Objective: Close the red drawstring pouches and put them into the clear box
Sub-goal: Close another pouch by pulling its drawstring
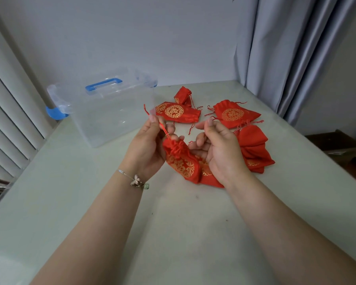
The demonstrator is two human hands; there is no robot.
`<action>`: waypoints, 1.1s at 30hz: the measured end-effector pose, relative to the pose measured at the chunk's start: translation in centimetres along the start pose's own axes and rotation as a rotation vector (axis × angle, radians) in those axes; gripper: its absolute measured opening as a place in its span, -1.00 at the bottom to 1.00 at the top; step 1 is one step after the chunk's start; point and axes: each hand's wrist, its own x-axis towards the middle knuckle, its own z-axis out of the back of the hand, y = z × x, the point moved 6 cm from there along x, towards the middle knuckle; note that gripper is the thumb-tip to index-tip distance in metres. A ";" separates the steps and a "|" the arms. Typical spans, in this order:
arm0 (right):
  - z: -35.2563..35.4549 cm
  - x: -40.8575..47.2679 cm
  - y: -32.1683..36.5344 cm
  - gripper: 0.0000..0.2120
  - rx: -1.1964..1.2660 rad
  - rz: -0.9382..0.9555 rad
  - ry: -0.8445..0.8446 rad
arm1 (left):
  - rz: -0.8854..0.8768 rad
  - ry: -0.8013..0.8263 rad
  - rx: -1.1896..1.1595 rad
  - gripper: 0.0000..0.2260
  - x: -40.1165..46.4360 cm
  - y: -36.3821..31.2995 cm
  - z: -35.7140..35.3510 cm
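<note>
While my left hand (pixel 150 145) pinches the drawstring (pixel 162 128) of the cinched pouch (pixel 181 161) above the surface, right hand (pixel 218 149) is loosely curled beside it (empty, I think). Next: drop into clear box (pixel 111 114).

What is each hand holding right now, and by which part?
The left hand pinches the drawstring of a cinched pouch, just above its gathered neck. The right hand seems to hold nothing, fingers loosely curled beside the pouch.
</note>
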 end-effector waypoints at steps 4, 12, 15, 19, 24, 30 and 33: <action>0.1 0.0 1.1 -0.76 -0.175 0.164 0.000 | 0.051 0.058 0.442 -0.72 -0.5 0.0 -0.3; -0.5 -1.4 2.9 -0.81 -0.627 0.495 -0.023 | 0.157 0.197 0.907 -0.81 -1.5 0.8 -1.4; -0.4 -1.1 2.6 -0.82 -0.714 0.510 -0.050 | 0.176 0.248 0.924 -0.82 -1.7 1.0 -1.7; -0.4 -0.9 2.3 -0.77 -0.819 0.485 -0.070 | 0.204 0.290 0.889 -0.89 -1.9 1.3 -1.9; -0.2 -0.4 1.5 -0.48 -0.795 0.109 0.117 | 0.168 0.130 0.776 -0.89 -1.3 0.7 -1.0; 0.4 -0.3 0.3 -0.81 -0.766 -0.047 0.294 | 0.137 0.062 0.725 -0.87 -1.0 0.2 -0.5; 0.5 -0.1 0.7 -0.86 -0.794 0.027 0.239 | 0.137 0.047 0.716 -0.88 -1.0 0.2 -0.6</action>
